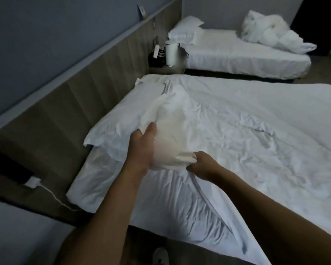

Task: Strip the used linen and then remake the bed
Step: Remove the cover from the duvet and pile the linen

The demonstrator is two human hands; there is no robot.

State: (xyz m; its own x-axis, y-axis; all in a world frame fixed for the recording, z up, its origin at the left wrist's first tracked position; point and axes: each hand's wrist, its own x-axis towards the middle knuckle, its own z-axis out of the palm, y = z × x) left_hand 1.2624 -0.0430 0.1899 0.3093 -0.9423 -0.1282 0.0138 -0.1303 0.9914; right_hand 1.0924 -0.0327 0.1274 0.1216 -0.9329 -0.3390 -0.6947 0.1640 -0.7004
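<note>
Dim blue walls and a wooden headboard (69,96) fill the upper left, with the rumpled bed (256,131) spreading right. At centre the pillow (170,131), likely soft and light, is best taken at its bunched end. The left hand (143,148) grips its side; the right hand (201,163) pinches gathered cloth.

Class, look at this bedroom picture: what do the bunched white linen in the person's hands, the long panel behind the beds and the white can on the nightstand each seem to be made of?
Linen, gripped by the left hand and right hand: woven fabric, probably cotton, matt, sharply creased.
Panel: looks like wood or wood-effect laminate, with vertical grain and seams.
Can: smooth and slightly glossy, plastic or painted metal; cannot tell which.
</note>
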